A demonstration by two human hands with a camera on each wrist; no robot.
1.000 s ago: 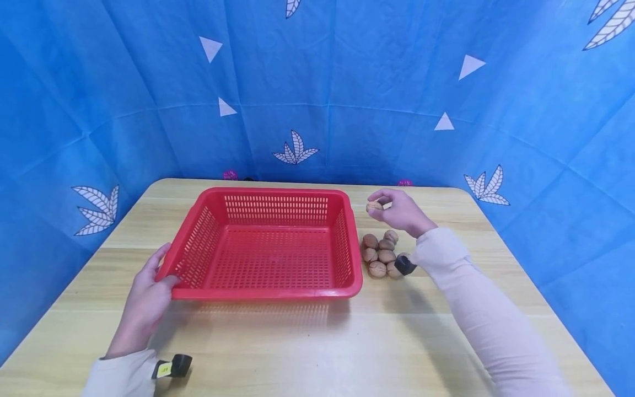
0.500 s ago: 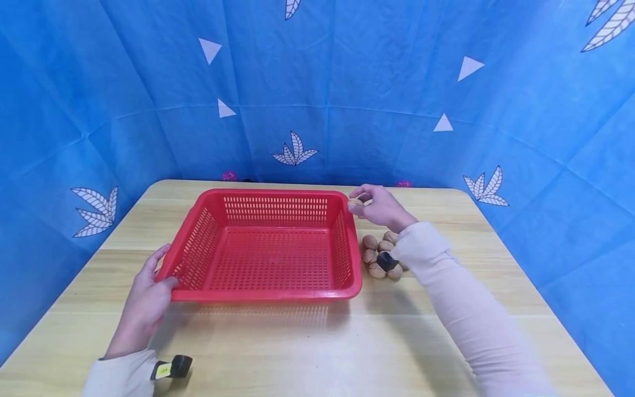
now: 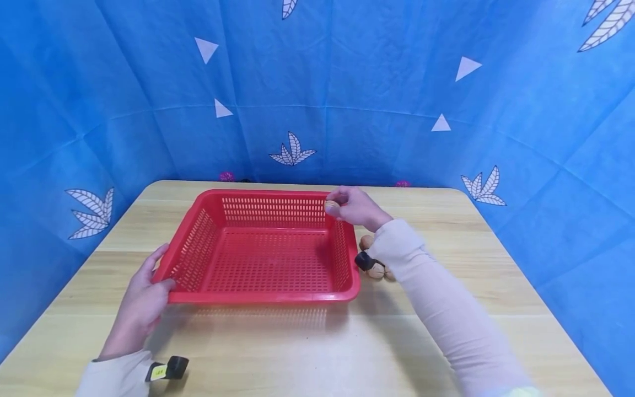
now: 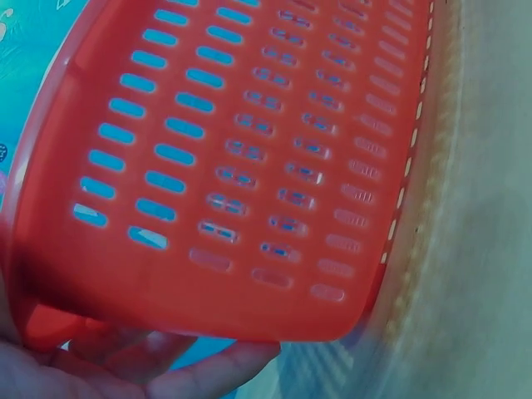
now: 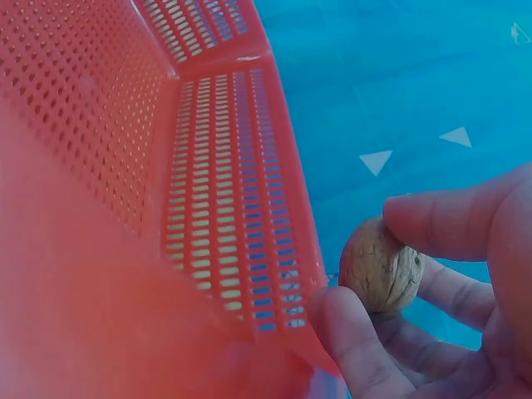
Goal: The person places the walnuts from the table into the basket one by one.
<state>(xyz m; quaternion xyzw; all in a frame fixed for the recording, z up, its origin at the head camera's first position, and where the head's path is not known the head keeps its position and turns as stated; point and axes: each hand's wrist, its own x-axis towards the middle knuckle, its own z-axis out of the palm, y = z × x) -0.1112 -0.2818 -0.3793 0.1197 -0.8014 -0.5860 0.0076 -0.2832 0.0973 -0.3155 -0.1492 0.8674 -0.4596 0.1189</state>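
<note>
Red plastic makes up the basket (image 3: 263, 298), the landmark I steer by from here, and it sits on a wood-grain worktop (image 3: 297, 358). At the basket's far right corner, my head view shows the right hand (image 3: 359, 207) with a single walnut (image 5: 382, 266) pinched between its fingers (image 5: 445, 223). I read the step in hand as carrying this one nut across the basket's right side. The next move, in my judgement, calls for a little more travel toward the basket's middle, then a loosening of the pinch low enough that the nut does not bounce. How high it hangs above the rim, I cannot tell.

The right forearm, in its pale sleeve (image 3: 441, 298), slants in from the basket's near right, with the wrist just outside the right rim and the fingertips pointing inward. Under that arm, just beside the basket's right wall, other walnuts (image 3: 375, 271) lie grouped, partly hidden from me. The left hand (image 3: 141, 300) grips the basket's near left corner, thumb over the rim and fingers curled beneath, which should steady it.
</note>
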